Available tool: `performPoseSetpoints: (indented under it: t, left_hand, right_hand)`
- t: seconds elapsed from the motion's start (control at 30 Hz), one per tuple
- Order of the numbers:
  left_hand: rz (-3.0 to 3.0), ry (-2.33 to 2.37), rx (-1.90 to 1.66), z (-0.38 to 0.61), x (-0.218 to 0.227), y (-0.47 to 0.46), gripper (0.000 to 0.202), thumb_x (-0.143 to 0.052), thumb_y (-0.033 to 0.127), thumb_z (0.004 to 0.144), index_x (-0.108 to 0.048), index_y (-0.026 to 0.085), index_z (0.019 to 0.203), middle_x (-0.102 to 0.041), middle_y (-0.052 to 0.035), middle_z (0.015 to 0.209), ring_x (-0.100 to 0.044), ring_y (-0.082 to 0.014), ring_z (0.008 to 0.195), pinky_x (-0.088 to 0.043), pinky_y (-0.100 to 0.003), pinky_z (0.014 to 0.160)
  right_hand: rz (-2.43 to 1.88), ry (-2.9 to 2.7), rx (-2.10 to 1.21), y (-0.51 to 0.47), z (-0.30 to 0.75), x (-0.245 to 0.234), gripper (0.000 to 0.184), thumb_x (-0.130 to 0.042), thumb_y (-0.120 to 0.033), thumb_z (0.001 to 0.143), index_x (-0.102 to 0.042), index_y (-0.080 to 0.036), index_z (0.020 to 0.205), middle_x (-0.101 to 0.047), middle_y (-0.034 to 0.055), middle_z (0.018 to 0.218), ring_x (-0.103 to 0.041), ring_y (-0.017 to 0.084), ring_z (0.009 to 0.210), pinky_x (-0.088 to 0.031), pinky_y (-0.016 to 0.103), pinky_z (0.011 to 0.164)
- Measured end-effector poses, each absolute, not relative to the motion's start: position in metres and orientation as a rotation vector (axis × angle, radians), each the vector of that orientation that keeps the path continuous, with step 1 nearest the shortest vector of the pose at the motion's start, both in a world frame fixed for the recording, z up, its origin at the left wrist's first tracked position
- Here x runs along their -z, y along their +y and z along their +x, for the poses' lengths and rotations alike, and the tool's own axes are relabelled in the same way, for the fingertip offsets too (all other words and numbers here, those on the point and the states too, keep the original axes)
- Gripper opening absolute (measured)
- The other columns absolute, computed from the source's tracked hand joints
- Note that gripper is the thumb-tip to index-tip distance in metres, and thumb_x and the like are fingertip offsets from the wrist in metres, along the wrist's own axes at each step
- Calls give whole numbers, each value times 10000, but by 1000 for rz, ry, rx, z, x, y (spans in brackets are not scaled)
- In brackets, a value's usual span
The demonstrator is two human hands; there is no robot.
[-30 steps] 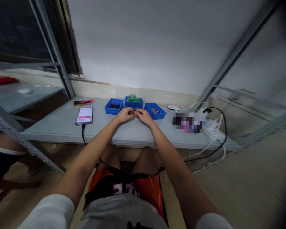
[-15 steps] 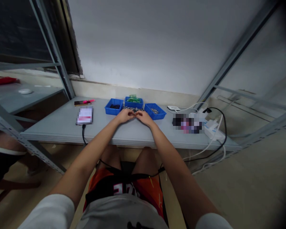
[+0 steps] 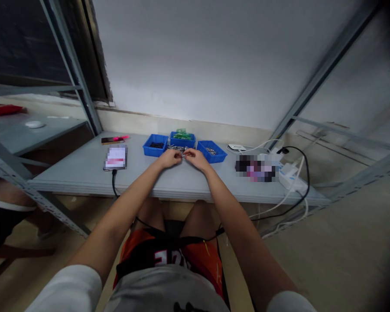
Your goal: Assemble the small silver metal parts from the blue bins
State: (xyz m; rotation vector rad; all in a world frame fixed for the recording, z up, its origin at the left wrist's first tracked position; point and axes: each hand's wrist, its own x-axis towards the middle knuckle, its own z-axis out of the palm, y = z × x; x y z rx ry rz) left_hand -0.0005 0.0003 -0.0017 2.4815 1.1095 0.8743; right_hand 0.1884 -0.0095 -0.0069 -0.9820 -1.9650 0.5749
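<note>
My left hand [image 3: 171, 157] and my right hand [image 3: 196, 157] meet fingertip to fingertip over the grey table [image 3: 182, 180]. Both are pinched closed on a small, thin piece between them, too small to name. Just behind the fingers lies a pile of slim metallic parts [image 3: 178, 148]. Around it stand three blue bins: the left bin [image 3: 154, 153] holds small black pieces [image 3: 156, 145], the back bin [image 3: 182, 141] holds green pieces [image 3: 183, 135], and the right bin [image 3: 216, 157] holds silvery slim parts [image 3: 211, 151].
At the left lie a phone [image 3: 115, 157] with a lit screen and cable, and a dark flat item with a pink pen [image 3: 121, 138]. On the right are a blurred dark object [image 3: 256, 169], white chargers [image 3: 290, 177] and cables. Metal shelf posts [image 3: 74, 73] flank the table; another person's leg shows far left.
My fingertips have drawn slightly apart, and a bit of the thin piece shows between them. Arms and bins stay where they were.
</note>
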Motion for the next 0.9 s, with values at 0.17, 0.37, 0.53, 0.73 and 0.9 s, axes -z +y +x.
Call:
performPoseSetpoints:
  t: [0.17,0.37,0.53,0.73,0.9]
  left_hand:
    - [2499,1145,-849,-1,0,-1,234,-523,261,726,-695,127,812,-667,-42,725,-555,-157,652,-402,-257,636]
    - [2538,1303,-744,-1,-1,-4,200,-556,302,718,-684,156,766,-674,-48,728,-565,-172,662,-393,-261,614]
    - [2580,1237,-801,-1,-5,-6,207,-534,296,755,-686,162,798,-681,-47,767,-574,-169,693,-402,-258,634]
    - [2622,1266,-1086,0,-15,-13,230,-507,324,827,-667,158,839,-658,-68,830,-567,-179,765,-420,-272,701]
    - [2435,1787,-1361,-14,-22,-12,261,-448,321,886,-655,162,890,-654,-124,923,-552,-255,947,-402,-355,844]
  right_hand:
    - [-984,-1966,-550,-10,187,6,207,-575,-270,755,-677,-159,895,-674,25,841,-582,146,768,-452,277,765]
    - [-1013,-1977,-562,-14,184,3,183,-612,-314,755,-677,-162,832,-679,28,823,-583,154,777,-448,285,777]
    - [-1097,-1924,-528,-12,187,2,177,-579,-303,785,-668,-159,839,-681,32,823,-586,153,767,-445,285,770]
    - [-1097,-1865,-534,-10,188,2,215,-547,-352,836,-650,-172,892,-681,25,855,-594,143,773,-455,269,773]
    - [-1282,-1906,-298,-6,191,8,182,-549,-237,835,-664,-163,956,-661,60,940,-588,160,849,-455,293,848]
